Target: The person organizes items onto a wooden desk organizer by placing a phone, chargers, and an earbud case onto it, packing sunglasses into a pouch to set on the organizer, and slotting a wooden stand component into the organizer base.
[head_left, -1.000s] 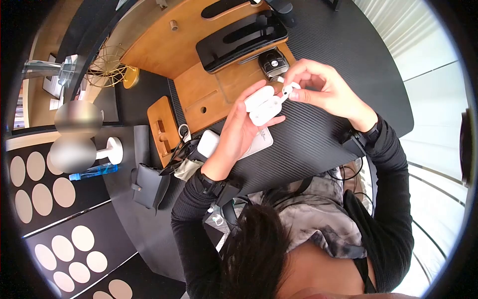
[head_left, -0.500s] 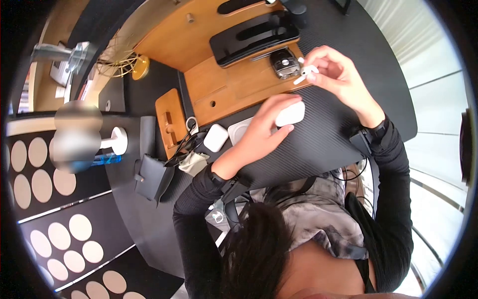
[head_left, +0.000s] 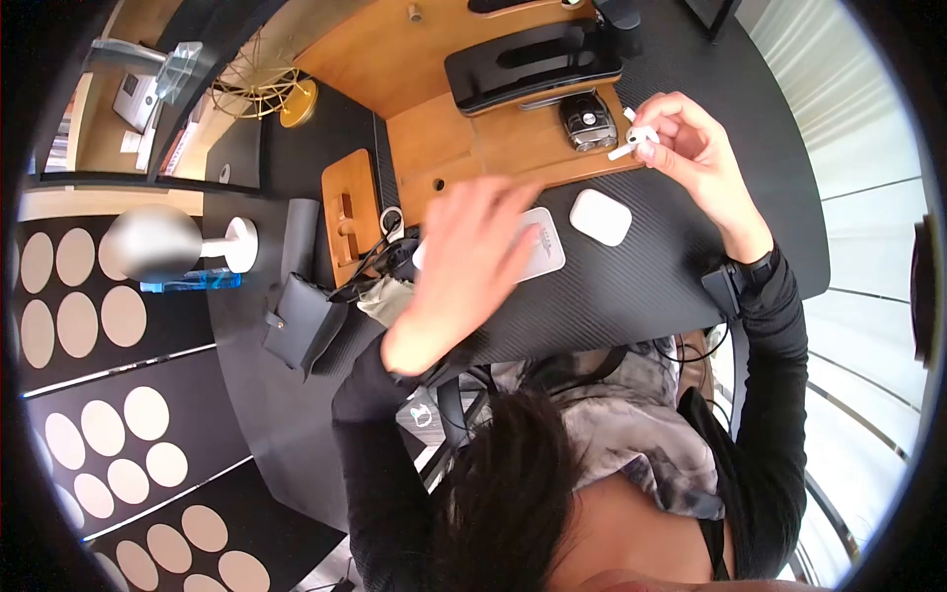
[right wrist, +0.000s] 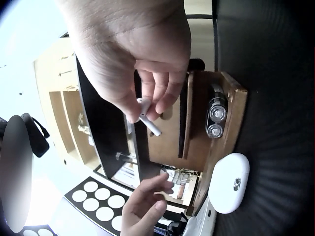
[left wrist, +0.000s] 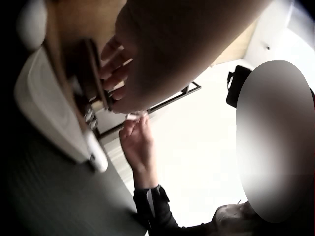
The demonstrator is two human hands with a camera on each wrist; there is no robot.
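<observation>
While your right hand (head_left: 693,153) is up beside the stand's front right corner, its thumb and fingertips pinch an earbud (right wrist: 151,126), the stem jutting out past them; you cannot tell from these views whether a second bud sits fully in that pinch, though more white shows there. Your left hand (head_left: 464,255) is blurred, its fingers loosely extended and holding nothing, above the left part of the white slab (head_left: 546,254).

The case (head_left: 600,217) lies with its lid down on the desk (head_left: 681,266), just beside the slab's right end and near the stand (head_left: 429,143), below and to the left of your pinching fingers and well apart from them. You have dark desk surface running from the case to the near edge, and more of it stretching to the right edge beneath your right forearm. Behind the case, the stand's front edge makes a raised border, with the black-and-silver gadget (head_left: 590,120) on it near the right end. Left of your left hand, the cloth (head_left: 383,299) and pouch (head_left: 304,321) take up the desk's left side.
</observation>
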